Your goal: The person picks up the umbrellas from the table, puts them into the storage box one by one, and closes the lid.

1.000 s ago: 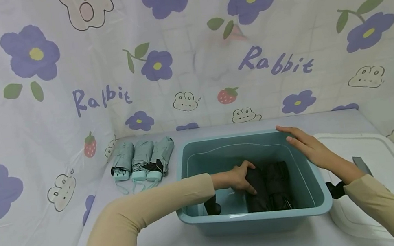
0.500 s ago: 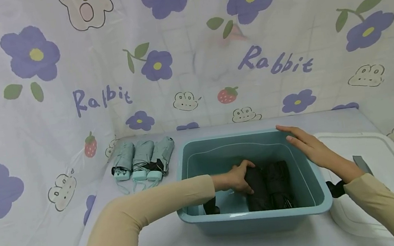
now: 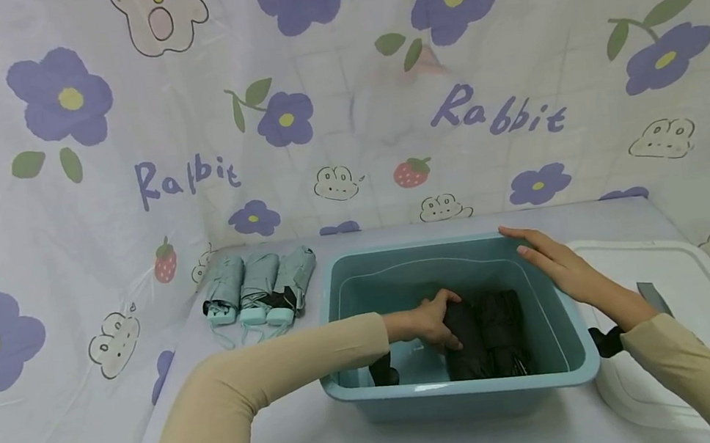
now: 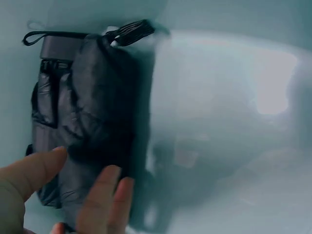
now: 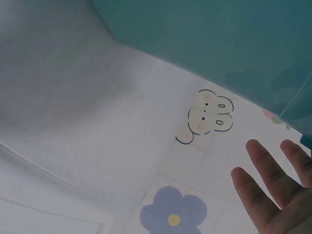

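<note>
A teal storage bin (image 3: 409, 392) stands on the table, with two black folded umbrellas lying side by side at its right. My left hand (image 3: 430, 321) reaches inside and holds the left-hand black folded umbrella (image 3: 466, 344), thumb and fingers spread across it. The other black folded umbrella (image 3: 503, 329) lies against its right side. In the left wrist view, a strap hangs off the end of the dark umbrella (image 4: 105, 97). My right hand (image 3: 556, 267) rests on the bin's back right rim, its fingers extended; the right wrist view shows several straight fingers (image 5: 265, 170) outside the bin wall.
Three grey-green folded umbrellas (image 3: 256, 285) with pale caps lie left of the bin. A white lid (image 3: 690, 350) lies to the right, partly under the right forearm. A dark object (image 3: 383, 371) shows in the bin's front left. A patterned curtain (image 3: 365, 87) hangs behind.
Both hands, the bin and the umbrellas stay nearly in place; the head view shifts only slightly.
</note>
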Demonstrator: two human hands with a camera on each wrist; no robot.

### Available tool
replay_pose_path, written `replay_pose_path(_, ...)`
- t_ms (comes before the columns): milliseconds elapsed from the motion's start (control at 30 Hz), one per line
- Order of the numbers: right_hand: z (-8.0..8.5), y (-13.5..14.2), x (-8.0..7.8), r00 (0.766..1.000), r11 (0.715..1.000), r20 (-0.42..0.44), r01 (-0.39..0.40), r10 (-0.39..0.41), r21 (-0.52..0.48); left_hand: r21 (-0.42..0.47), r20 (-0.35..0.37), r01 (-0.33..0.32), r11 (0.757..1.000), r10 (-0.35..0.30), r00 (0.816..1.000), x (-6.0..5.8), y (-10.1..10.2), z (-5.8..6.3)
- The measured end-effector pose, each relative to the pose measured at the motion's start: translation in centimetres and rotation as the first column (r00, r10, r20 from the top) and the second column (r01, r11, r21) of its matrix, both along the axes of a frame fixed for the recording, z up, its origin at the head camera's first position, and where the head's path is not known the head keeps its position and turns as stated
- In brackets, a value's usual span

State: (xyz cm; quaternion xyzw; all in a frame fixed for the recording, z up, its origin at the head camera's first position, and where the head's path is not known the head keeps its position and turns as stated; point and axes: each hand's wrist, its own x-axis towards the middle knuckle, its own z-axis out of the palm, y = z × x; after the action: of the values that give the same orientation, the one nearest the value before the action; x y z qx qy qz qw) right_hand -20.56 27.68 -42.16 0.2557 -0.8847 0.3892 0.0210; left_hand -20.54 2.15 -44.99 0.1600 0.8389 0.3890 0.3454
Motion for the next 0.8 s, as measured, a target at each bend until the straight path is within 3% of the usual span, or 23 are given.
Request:
replay_pose_path(133,0.1,-0.1,0.0,1.0,1.0,0.004,0.0,0.0,0.002,-0.07,-0.029,0.077,0.995,-0.079,0.996,-0.3,-0.4,1.4)
replay_pose_path(400,0.0,0.0,-0.1,1.0,1.0,0.0,0.005,-0.005,0.004,-0.038,0.06,0.168,0.985,-0.165,0.984,-0.9,-1.5,4.6)
replay_pose_path(667,-0.3,0.0,-0.2,1.0,1.0,0.029,0.011,-0.011,0.001,0.027,0.022,0.185,0.982,-0.186,0.982,-1.2,-2.7,6.5)
replay_pose_path(800,-0.2,0.0,-0.2,1.0,1.0,0.026,0.009,-0.009,-0.002,0.039,-0.035,0.202,0.979,-0.201,0.979,-1.2,-3.4,7.6)
